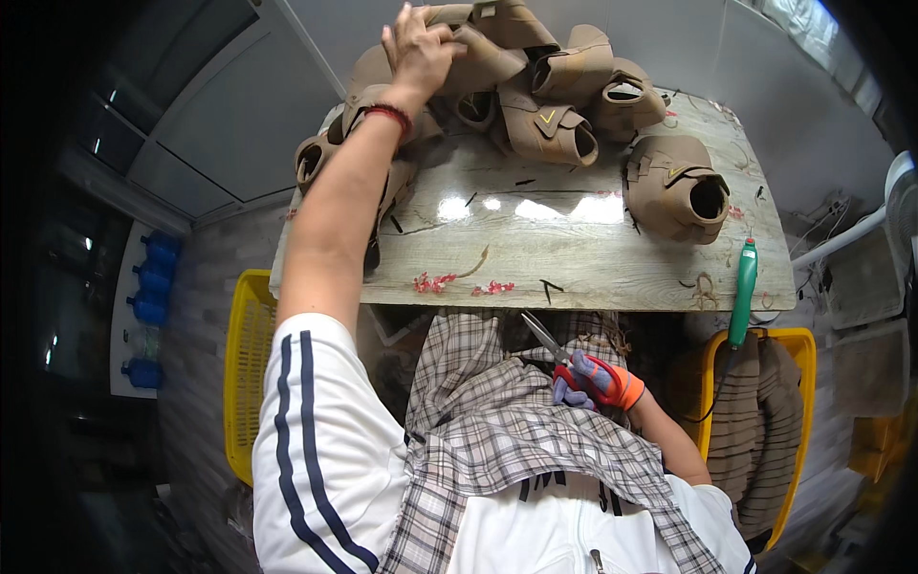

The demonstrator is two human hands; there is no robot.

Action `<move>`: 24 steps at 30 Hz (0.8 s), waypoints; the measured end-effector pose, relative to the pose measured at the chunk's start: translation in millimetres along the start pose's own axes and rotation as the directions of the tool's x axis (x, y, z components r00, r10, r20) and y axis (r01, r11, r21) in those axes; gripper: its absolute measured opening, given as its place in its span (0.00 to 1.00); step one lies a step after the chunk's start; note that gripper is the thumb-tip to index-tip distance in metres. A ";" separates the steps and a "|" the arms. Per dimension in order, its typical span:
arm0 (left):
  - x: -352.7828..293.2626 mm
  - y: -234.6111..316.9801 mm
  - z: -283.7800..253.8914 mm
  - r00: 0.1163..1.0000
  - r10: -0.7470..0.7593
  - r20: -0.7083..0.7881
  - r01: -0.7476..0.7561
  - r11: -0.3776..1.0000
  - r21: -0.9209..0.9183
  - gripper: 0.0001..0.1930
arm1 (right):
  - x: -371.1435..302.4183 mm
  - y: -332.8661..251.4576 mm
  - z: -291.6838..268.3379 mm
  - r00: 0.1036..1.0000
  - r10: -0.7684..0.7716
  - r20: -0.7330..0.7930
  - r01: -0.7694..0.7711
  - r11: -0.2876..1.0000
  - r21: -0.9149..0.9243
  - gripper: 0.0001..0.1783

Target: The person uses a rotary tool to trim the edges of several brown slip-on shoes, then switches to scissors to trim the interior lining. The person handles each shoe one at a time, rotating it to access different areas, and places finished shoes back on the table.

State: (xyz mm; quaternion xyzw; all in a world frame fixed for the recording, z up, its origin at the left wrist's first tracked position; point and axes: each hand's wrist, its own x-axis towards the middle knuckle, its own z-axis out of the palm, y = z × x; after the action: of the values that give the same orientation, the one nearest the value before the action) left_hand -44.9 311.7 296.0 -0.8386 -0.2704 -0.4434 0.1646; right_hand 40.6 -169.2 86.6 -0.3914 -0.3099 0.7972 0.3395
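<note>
My left hand [421,53] reaches to the far side of the table, its bare fingers spread over a heap of brown shoe uppers [490,62]. Its fingertips meet one of them, slightly blurred. In my right hand [602,380], which wears an orange and grey-purple glove, is a pair of scissors [544,336] with red handles. The blades point up and forward, above the checked apron [535,440] on my lap. A single brown shoe upper [660,196] stands apart at the table's right, its round opening toward me. Another upper [545,129] in the heap carries a yellow mark.
On the table [574,268] lie dark scraps. A green corded hand tool [742,297] rests at its right front edge. A yellow basket [808,383] at right holds stacked brown pieces; another yellow basket [239,383] stands at left. Blue water jugs [153,277] line the left side.
</note>
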 end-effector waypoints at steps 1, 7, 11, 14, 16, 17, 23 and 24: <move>19.0 -10.7 -5.2 0.931 0.161 -0.328 -0.076 0.964 0.256 0.10 | 0.0 -3.0 1.8 1.000 0.014 -0.004 -0.014 1.000 -0.026 0.52; 42.5 -68.8 -117.8 0.881 -0.320 0.348 0.431 0.240 -0.870 0.13 | -10.6 -4.3 2.5 0.984 -0.172 -0.040 0.144 0.914 -0.379 0.43; -46.6 -57.9 -176.1 0.713 -0.439 0.546 0.557 -0.118 -0.822 0.16 | -35.6 -11.1 -6.8 0.920 -0.285 -0.270 0.105 0.842 -0.529 0.30; -142.8 -8.9 -218.3 0.276 -0.491 0.827 0.515 -0.650 -0.558 0.16 | -49.4 -69.1 23.3 0.820 -0.350 -0.453 0.001 0.792 -0.610 0.10; -233.0 4.6 -231.0 0.216 -0.238 0.947 0.484 -0.816 -0.316 0.16 | -39.0 -84.6 27.0 0.722 -0.609 -0.329 0.010 0.485 -0.874 0.14; -264.9 22.5 -242.8 0.079 -0.259 0.963 0.469 -0.843 -0.265 0.15 | -31.8 -84.1 28.7 0.688 -0.651 -0.320 -0.004 0.438 -0.899 0.16; -387.0 76.8 -252.3 -0.224 -0.210 0.952 0.379 -0.918 -0.114 0.17 | 35.2 -78.8 52.3 0.814 -0.559 -0.155 -0.243 -0.086 -0.966 0.17; -393.7 81.1 -253.8 -0.217 -0.200 0.955 0.333 -0.935 -0.120 0.17 | 43.8 -75.4 50.2 0.845 -0.511 -0.157 -0.255 -0.128 -0.958 0.17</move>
State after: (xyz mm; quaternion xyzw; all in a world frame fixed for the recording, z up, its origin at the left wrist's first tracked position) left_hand -343.7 -5.1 105.5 -0.0568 -0.4413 -0.3204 -0.8363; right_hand 1.0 -102.7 151.0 -0.6632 -0.7348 0.1180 0.0791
